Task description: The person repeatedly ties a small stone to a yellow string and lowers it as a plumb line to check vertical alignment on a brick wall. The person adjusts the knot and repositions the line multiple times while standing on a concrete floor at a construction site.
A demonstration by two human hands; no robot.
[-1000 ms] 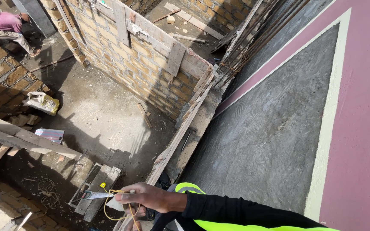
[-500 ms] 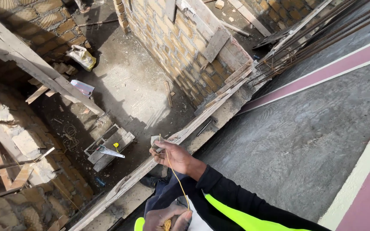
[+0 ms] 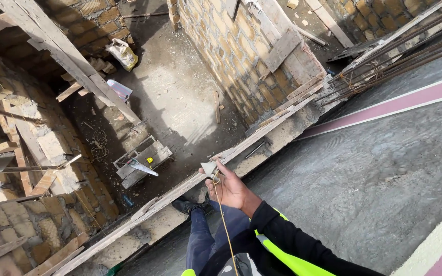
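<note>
i see the right hand [image 3: 231, 190] pinching a small grey block [image 3: 209, 167] with yellow string [image 3: 224, 225] trailing back, at the plank [image 3: 180, 188] on the slab edge; left hand unseen; best to keep the string taut.

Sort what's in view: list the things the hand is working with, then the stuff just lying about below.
In hand:
- right hand, pinching a small pale piece
- yellow string running from the hand down toward the body
- wooden edge plank just below the hand

Lying about:
- white sack
- coil of wire
- trowel on a wooden form
- rebar bundle
</note>
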